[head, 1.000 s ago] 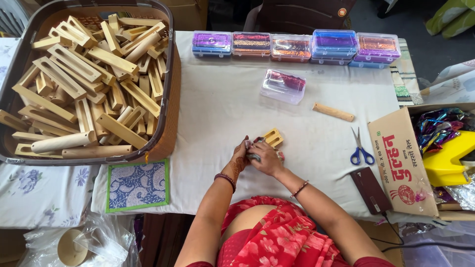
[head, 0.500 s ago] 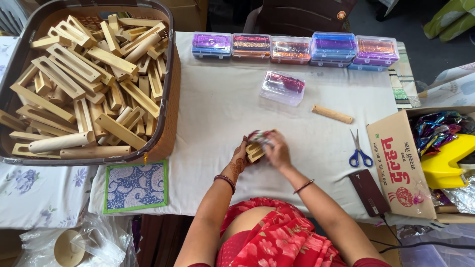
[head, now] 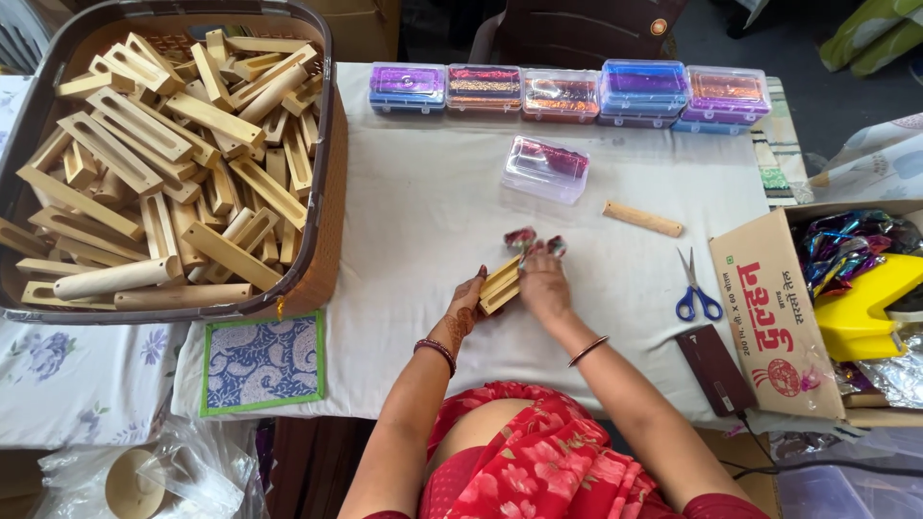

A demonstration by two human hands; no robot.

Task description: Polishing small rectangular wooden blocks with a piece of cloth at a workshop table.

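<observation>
Wooden and pale, a small slotted block is gripped between both hands above the white cloth of the table. The left hand is closed on the block's lower end, and the right hand is closed over its upper end, where a bit of shiny reddish foil is pinched at the fingertips. Just beyond the hands, a clear plastic box with pink and red contents is seen lying on the cloth, and a short wooden stick is found to the right of that. Further right of the right hand, blue-handled scissors are laid, with a dark flat case below them and a cardboard box beyond. Well past the hands, a row of small lidded boxes filled with coloured glitter is lined up along the far edge. To the left of the left hand, a large brown basket heaped with similar wooden pieces is set.
</observation>
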